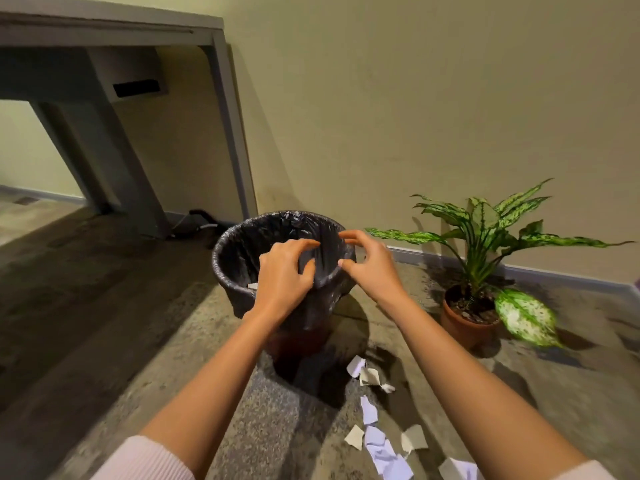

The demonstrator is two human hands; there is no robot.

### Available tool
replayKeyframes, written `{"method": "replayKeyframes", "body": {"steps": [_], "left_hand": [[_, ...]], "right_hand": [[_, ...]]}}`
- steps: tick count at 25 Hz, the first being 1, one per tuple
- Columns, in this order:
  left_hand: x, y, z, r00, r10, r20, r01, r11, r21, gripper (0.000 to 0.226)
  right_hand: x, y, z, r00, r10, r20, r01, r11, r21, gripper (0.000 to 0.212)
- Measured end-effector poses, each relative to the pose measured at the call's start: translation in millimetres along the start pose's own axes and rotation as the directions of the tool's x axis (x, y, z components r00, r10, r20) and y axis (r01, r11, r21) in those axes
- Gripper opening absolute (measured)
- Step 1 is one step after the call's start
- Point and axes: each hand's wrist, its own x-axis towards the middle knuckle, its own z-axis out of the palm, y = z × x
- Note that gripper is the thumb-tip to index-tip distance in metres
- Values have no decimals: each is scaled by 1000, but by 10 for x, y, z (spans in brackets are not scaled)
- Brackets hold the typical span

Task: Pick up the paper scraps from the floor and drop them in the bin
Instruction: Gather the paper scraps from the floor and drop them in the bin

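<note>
A grey desk with flat, hard-edged legs stands far left against the plain wall. Right of it, in the middle of the scene, sits the round bin, lined with a crinkled, glossy black liner folded over its rim. One pale scrap shows inside by the near edge. The left hand reaches over the near rim, its fingers curled round a loose fold of the liner, probably to steady or straighten it so the mouth stays wide. The right hand is just beside it at the rim, with fingers bent and the thumb tip at the plastic; whether it pinches the liner I cannot tell. The paper scraps, torn, creased, white and cream, lie scattered on the speckled floor near right, between the forearms, not yet picked up. Far right, a leafy speckled plant stands in a clay pot.
</note>
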Motion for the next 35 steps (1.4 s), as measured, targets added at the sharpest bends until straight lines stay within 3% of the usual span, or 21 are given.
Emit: {"method": "replayKeyframes", "body": {"steps": [4, 8, 12, 16, 21, 24, 27, 30, 35], "left_hand": [[-316, 364, 292, 967, 254, -33, -254, 967, 7, 25], [-771, 456, 841, 924, 350, 152, -355, 935, 5, 25], [-1209, 228, 1427, 897, 158, 414, -199, 978, 57, 35], [-1488, -137, 1860, 755, -92, 649, -12, 988, 155, 62], [-1558, -443, 2236, 669, -198, 716, 143, 980, 137, 82], [-1498, -529, 2400, 639, -173, 750, 175, 981, 77, 88], [-1571, -549, 2420, 671, -84, 736, 129, 992, -5, 75], [-1838, -429, 2319, 732, -3, 682, 40, 998, -39, 65], [-2454, 41, 2216, 782, -39, 622, 148, 981, -125, 62]], "right_hand": [[-311, 445, -269, 995, 28, -91, -31, 999, -38, 38], [-690, 1005, -360, 993, 113, -36, -116, 989, -96, 34], [-1066, 1647, -290, 968, 240, 68, -218, 946, -238, 32], [-1306, 2148, -112, 908, 385, 163, -322, 893, -315, 35], [-1345, 2474, 261, 843, 461, 276, -280, 816, -506, 52], [-1254, 2501, 465, 808, 462, 367, -155, 767, -623, 67], [-1245, 2502, 567, 813, 408, 416, -51, 762, -646, 64], [-1438, 2518, 475, 847, 265, 462, 79, 796, -601, 50], [-1849, 2497, 79, 828, 157, 538, 184, 831, -525, 34]]}}
